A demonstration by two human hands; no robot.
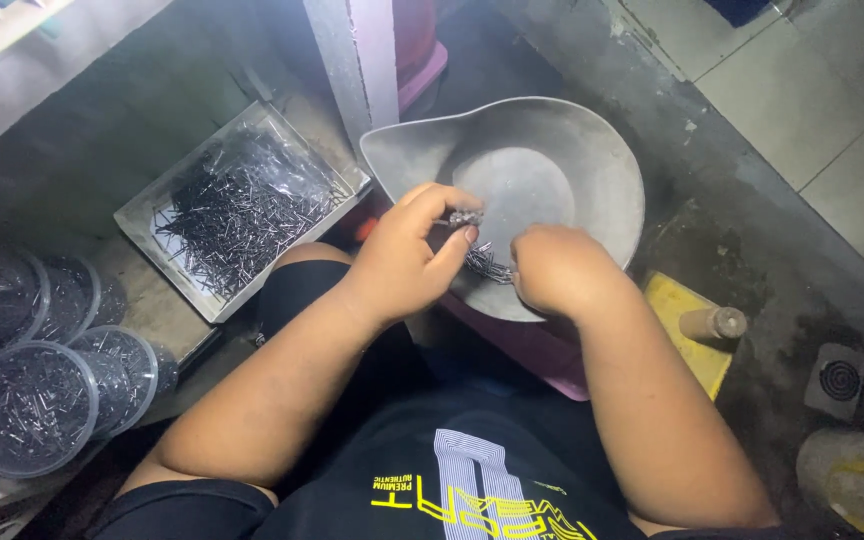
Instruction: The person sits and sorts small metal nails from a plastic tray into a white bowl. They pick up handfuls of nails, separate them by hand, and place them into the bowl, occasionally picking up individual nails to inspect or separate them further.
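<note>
Our left hand [407,255] sits at the centre of the frame, fingers curled with thumb and forefinger pinched on a small bunch of thin dark nails [466,218]. Our right hand [552,270], just to the right of it, is closed in a loose fist on a second tuft of nails [487,264] that sticks out toward the left hand. The two hands are near each other but apart, both over the near rim of a grey metal scoop pan [572,150] with a pointed spout toward the upper left; the pan's flat bottom shows bare. The pan rests on a purple plastic piece [542,355] that shows below its rim.

Left of the hands, in the upper left part of the frame, a shallow rectangular tray [142,215] lined with clear plastic holds a loose heap of nails [247,205]. At the lower left edge, several round clear plastic tubs [27,405] with nails inside lie overlapping. To the right of our right forearm a yellow block [682,300] lies on the dark concrete floor [752,240], with a short wooden handle [714,323] on it, and a round floor drain [839,380] sits further right
</note>
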